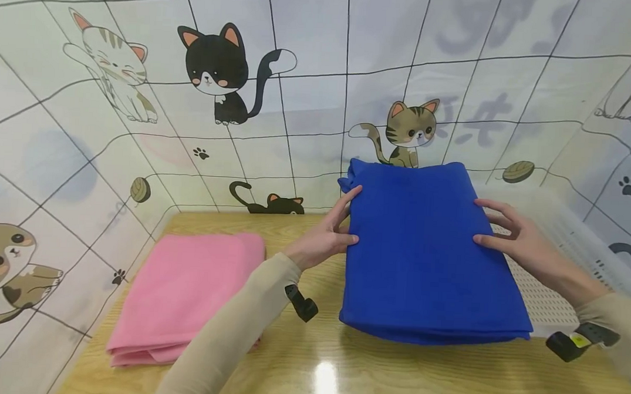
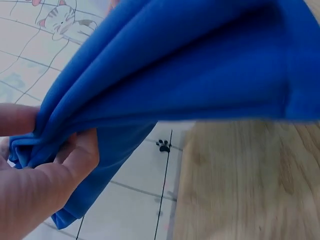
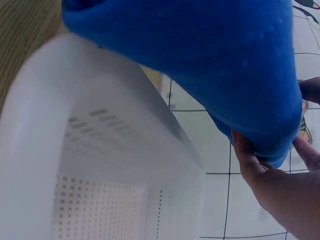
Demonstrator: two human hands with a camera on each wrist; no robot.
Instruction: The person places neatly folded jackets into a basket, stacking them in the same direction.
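A folded blue cloth (image 1: 429, 255) is held up in front of me, its layers showing along the lower edge. My left hand (image 1: 321, 235) grips its left side, and in the left wrist view the fabric (image 2: 150, 85) bunches between thumb and fingers. On the opposite side my right hand (image 1: 515, 232) holds the other edge; the right wrist view shows its fingers (image 3: 247, 157) around the cloth's rounded fold. A white perforated basket (image 1: 544, 289) stands at the right, partly hidden behind the cloth. In the right wrist view the basket's rim (image 3: 30, 125) lies below the cloth.
A folded pink cloth (image 1: 195, 291) lies on the left of the wooden table (image 1: 287, 360), partly behind my left sleeve. A wall covering (image 1: 315, 73) with cartoon cats and grid lines encloses the back and sides.
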